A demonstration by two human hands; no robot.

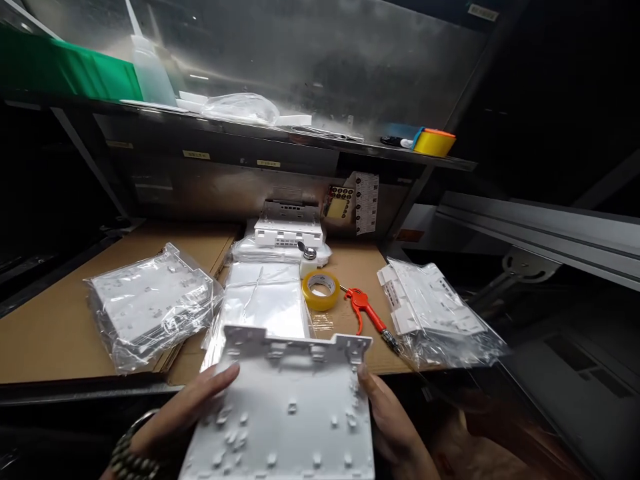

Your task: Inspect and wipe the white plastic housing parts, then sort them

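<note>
A white moulded plastic panel with small clips and bosses is held up in front of me. My left hand grips its left edge, thumb on the face; my right hand grips the right edge. The fingers behind the panel are hidden. Just beyond it lies a stack of clear plastic bags. On the left rests a bagged white panel, and on the right another bagged white part. More white plastic parts sit at the back on wrapped pieces.
A roll of yellow tape and a red air blow gun lie on the cardboard right of the bags. Above, a metal shelf carries a squeeze bottle, a green bin and a yellow roll.
</note>
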